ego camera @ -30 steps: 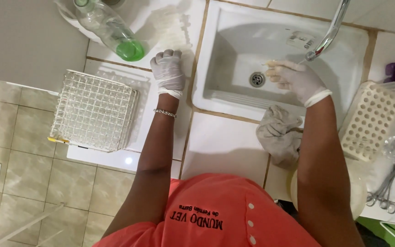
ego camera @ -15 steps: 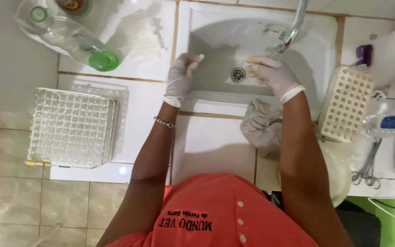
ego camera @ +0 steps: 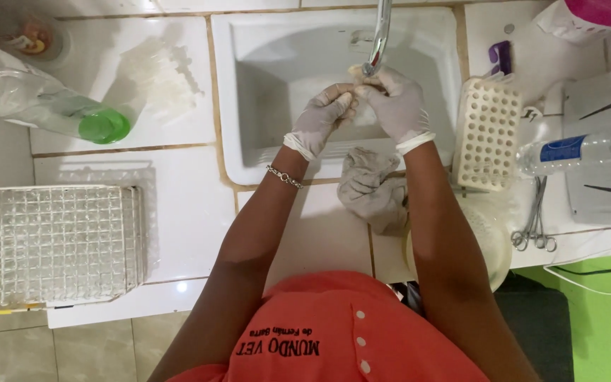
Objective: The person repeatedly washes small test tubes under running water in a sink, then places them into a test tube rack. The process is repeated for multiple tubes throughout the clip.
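At the far left, a wire test-tube rack sits on the white tiled counter, overhanging its edge. Above it lies a clear plastic bottle on its side, its green cap pointing right. Beside that, a pile of small clear tubes rests on the counter near the sink's left rim.

The white sink holds the middle of the view, with the metal tap reaching down over it. Under the spout the two gloved hands meet. The left hand, with a bracelet on its wrist, has its fingers curled in against the right hand, whose fingers close around a small pale object at the spout; what that object is cannot be told.

Just below the hands, a crumpled grey cloth lies over the sink's front rim. To the right stands a white perforated rack, then metal scissors and a clear bottle with a blue label lying on its side.
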